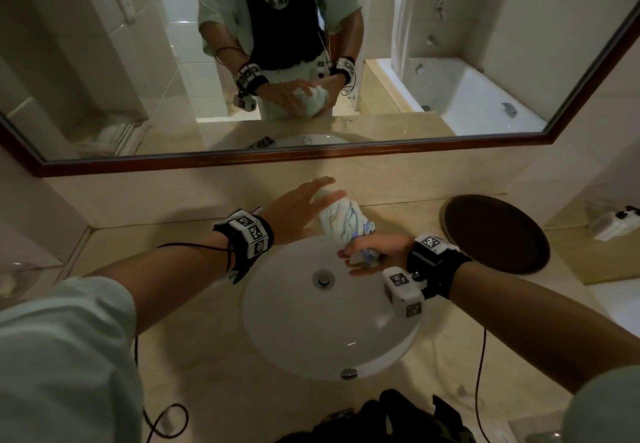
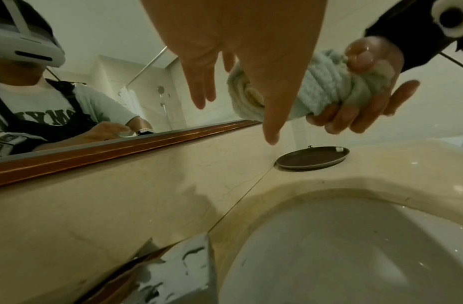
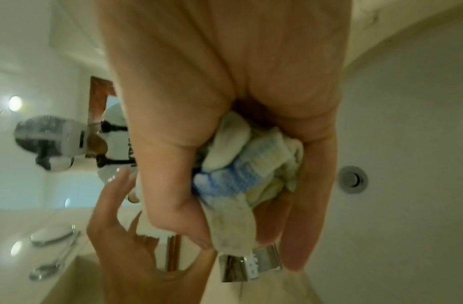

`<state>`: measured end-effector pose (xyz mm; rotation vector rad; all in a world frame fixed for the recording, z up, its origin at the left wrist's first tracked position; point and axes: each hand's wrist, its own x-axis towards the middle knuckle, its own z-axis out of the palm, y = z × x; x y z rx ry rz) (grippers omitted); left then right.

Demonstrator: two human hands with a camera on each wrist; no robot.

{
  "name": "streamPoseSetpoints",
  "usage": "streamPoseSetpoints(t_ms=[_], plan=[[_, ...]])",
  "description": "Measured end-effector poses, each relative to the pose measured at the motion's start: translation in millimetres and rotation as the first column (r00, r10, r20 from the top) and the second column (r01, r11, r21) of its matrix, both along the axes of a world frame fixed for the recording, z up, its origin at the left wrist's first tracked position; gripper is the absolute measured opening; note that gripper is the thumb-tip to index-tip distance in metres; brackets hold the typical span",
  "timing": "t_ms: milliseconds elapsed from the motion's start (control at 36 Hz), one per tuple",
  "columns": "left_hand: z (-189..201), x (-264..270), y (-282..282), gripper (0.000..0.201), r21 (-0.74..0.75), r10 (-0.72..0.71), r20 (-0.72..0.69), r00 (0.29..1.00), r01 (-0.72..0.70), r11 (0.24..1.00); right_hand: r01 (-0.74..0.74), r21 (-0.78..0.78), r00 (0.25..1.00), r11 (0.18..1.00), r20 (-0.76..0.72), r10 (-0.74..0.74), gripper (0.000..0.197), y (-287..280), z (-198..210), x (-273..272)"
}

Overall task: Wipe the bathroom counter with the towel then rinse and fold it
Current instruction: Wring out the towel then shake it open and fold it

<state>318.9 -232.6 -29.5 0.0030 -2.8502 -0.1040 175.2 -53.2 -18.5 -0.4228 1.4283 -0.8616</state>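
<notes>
A twisted, wrung white towel with blue stripes [image 1: 337, 216] [image 2: 316, 82] [image 3: 241, 168] is held above the back of the white sink [image 1: 277, 345]. My right hand [image 1: 377, 252] [image 2: 368, 102] [image 3: 199, 102] grips its near end, fingers and thumb curled round it. My left hand [image 1: 304, 203] [image 2: 238, 61] [image 3: 121, 236] is spread with straight fingers at the towel's far end, on its left side; I cannot tell whether it touches the cloth. The beige stone counter [image 1: 194, 356] surrounds the sink.
A round brown tray [image 1: 495, 235] [image 2: 313, 158] lies on the counter at the back right. A wood-framed mirror [image 1: 242, 160] runs along the wall behind. The drain [image 1: 323, 278] sits mid-basin. A chrome faucet [image 3: 248, 265] is below the hands. Dark gear [image 1: 381, 418] lies at the counter's front edge.
</notes>
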Motion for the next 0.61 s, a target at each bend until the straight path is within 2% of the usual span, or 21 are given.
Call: streamPoseSetpoints(t_ms=[111, 167, 222, 306, 361, 389, 472, 611], plan=[[1, -5, 5, 0.093, 0.019, -0.070, -0.061, 0.996, 0.072, 0.997, -0.042, -0.026, 0.998, 0.999, 0.045, 0.043, 0.016, 2, 2, -3], [3, -8, 9, 0.088, 0.012, -0.112, -0.120, 0.986, 0.114, 0.993, -0.100, -0.070, 0.991, 0.993, 0.082, 0.105, 0.016, 1, 3, -2], [6, -11, 12, 0.082, 0.002, -0.125, -0.196, 0.973, 0.128, 0.992, -0.174, -0.123, 0.966, 0.977, 0.172, 0.194, 0.023, 3, 7, 1], [9, -11, 13, 0.085, -0.015, -0.122, -0.275, 0.954, 0.123, 0.992, -0.249, -0.192, 0.877, 0.949, 0.370, 0.305, 0.018, 6, 16, 5], [11, -12, 12, 0.079, -0.033, -0.131, -0.307, 0.943, 0.127, 0.991, -0.238, -0.242, 0.787, 0.940, 0.520, 0.333, 0.039, 8, 15, 6], [13, -12, 11, 0.074, -0.046, -0.142, -0.315, 0.938, 0.135, 0.990, -0.231, -0.255, 0.768, 0.939, 0.545, 0.337, 0.052, 8, 12, 5], [17, -14, 9, 0.063, -0.058, -0.157, -0.302, 0.940, 0.147, 0.987, -0.246, -0.296, 0.753, 0.923, 0.541, 0.374, 0.071, 6, 5, 3], [28, -17, 4, 0.064, -0.034, -0.135, -0.271, 0.953, 0.131, 0.991, -0.204, -0.302, 0.791, 0.931, 0.510, 0.338, 0.082, 1, 10, 0]])
